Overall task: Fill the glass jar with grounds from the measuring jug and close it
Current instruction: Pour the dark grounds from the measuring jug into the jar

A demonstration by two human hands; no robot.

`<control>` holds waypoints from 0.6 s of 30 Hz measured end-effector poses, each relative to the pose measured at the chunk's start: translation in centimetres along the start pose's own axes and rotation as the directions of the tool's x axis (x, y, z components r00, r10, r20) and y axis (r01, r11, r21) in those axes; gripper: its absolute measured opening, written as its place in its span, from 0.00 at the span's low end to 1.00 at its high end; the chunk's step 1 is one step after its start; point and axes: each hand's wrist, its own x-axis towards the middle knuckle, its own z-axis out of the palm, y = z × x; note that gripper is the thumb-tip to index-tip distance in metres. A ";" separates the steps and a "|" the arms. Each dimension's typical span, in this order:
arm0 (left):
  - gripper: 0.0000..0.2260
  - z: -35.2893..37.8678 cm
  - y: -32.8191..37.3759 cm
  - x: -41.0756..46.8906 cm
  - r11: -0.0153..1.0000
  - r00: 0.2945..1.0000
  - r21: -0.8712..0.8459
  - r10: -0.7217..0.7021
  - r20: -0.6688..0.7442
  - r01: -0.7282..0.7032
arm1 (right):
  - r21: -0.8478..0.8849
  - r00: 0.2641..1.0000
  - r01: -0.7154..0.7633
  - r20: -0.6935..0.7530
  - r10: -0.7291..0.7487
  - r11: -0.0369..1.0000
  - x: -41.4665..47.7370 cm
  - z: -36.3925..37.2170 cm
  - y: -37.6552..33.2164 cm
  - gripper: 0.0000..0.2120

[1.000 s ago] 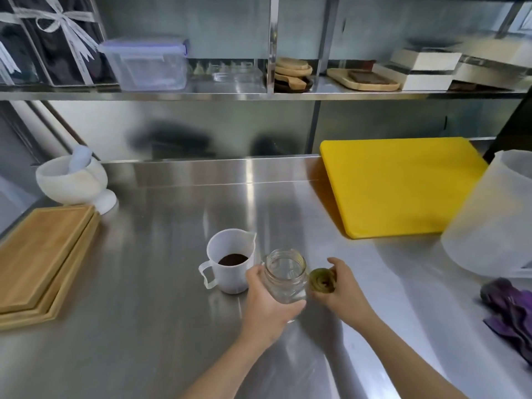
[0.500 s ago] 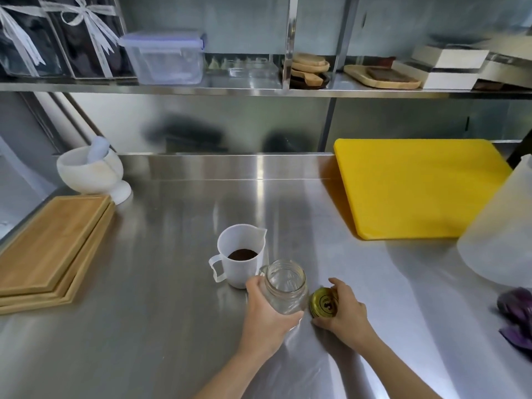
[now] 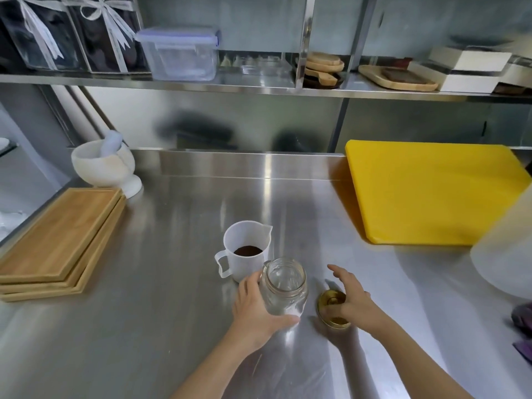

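The open glass jar (image 3: pixel 285 286) stands upright on the steel counter (image 3: pixel 138 335), with the left hand (image 3: pixel 256 312) wrapped round its side. Just behind the jar, touching or nearly so, sits the measuring jug (image 3: pixel 247 263) with dark grounds (image 3: pixel 247 250) in its bottom. Just right of the jar lies the gold lid (image 3: pixel 329 301), the right hand (image 3: pixel 355 302) over it, fingers spread.

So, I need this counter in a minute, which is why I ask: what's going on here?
A person is getting a glass jar ready to fill. The left hand grips the jar, which stands open and empty on the steel counter. The right hand, fingers spread, is over the gold lid lying beside the jar. The measuring jug with dark grounds stands just behind, untouched; nothing is poured yet.
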 end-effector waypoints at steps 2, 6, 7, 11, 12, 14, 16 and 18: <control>0.40 -1.9 0.2 -0.3 1.000 0.997 -0.007 0.013 0.072 -0.012 | 0.091 1.000 0.024 0.007 -0.025 0.996 0.5 -0.8 -0.7 0.37; 0.16 -5.4 1.3 0.0 0.965 0.989 -0.248 0.052 -0.139 -0.086 | 0.222 0.997 0.070 -0.056 -0.059 0.973 1.8 -2.2 -2.8 0.22; 0.09 -6.0 1.6 0.5 0.962 0.966 -0.246 0.058 -0.251 -0.122 | 0.265 0.996 0.071 -0.067 -0.055 0.962 2.2 -2.3 -3.5 0.20; 0.02 -7.7 2.0 3.3 0.977 0.901 -0.176 0.037 -0.431 -0.124 | 0.393 0.994 0.095 -0.086 -0.067 0.915 3.7 -2.1 -6.9 0.16; 0.05 -7.9 1.8 4.1 0.987 0.913 -0.148 0.000 -0.407 -0.066 | 0.405 0.994 0.102 -0.071 -0.080 0.909 3.9 -1.9 -7.9 0.16; 0.10 -7.9 1.2 5.3 0.995 0.940 -0.064 -0.089 -0.330 0.072 | 0.395 0.994 0.107 -0.010 -0.112 0.913 4.5 -1.4 -9.6 0.19; 0.12 -7.6 0.8 5.9 0.986 0.955 -0.036 -0.164 -0.247 0.160 | 0.345 0.988 0.100 0.074 -0.133 0.933 5.0 -0.8 -11.2 0.22; 0.12 -7.2 0.5 5.8 0.976 0.958 -0.089 -0.214 -0.190 0.200 | 0.300 0.978 0.101 0.145 -0.150 0.949 5.1 -0.2 -12.4 0.23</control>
